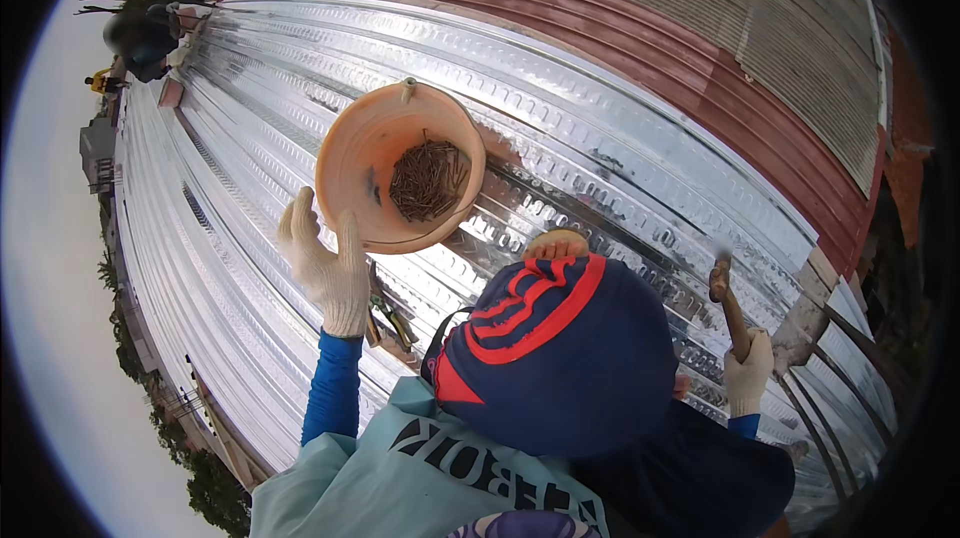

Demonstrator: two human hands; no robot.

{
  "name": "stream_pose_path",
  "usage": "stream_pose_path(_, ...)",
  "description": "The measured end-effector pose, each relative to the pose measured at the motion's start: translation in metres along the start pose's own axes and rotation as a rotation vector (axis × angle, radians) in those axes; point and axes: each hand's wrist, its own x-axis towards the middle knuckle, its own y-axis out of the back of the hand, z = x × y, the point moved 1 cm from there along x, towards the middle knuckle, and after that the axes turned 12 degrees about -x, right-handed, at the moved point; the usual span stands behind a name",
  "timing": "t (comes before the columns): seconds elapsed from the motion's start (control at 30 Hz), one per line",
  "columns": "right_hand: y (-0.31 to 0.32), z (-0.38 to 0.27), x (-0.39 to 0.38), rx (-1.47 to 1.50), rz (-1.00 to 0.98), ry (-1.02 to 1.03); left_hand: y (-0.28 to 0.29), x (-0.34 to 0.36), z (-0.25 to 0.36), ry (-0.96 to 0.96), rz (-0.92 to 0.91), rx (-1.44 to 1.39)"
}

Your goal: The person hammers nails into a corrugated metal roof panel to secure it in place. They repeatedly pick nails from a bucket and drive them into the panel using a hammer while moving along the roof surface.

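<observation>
My left hand (327, 263) in a white knit glove has its fingers apart beside the peach bucket (355, 158); one finger overlaps the rim, and I cannot tell if it touches. Rusty nails (428, 180) lie inside the bucket. My gloved right hand (747, 373) grips the wooden handle of a hammer (737, 323), whose head is blurred. Below the bucket, a hand tool (395, 323) with yellow-green handles is partly hidden behind my left hand. My navy clothing with red stripes (560, 368) fills the lower middle, with bare toes (555, 250) on a sandal just above it.
I am on shiny corrugated metal sheets (230, 88). A co-worker (145, 48) crouches at the upper left, with another person (100, 81) in yellow farther back. Red roofing (640, 53) borders the top and right. Dark bars (820, 418) and a concrete piece (800, 328) are at the right.
</observation>
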Motion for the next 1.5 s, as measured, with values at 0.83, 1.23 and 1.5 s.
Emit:
stream_pose_path(0.83,0.094,-0.051,0.064,0.168,-0.276,-0.192,0.013,0.126,0.107,0.689,-0.773,-0.415)
stream_pose_path(1.23,0.285,-0.106,-0.066,-0.041,-0.445,-0.456,0.276,0.141,0.104,1.056,-0.490,-0.577)
stream_pose_path(1.5,0.384,-0.224,-0.157,0.096,-0.496,-0.697,0.411,0.096,0.120,1.309,-0.335,-0.556)
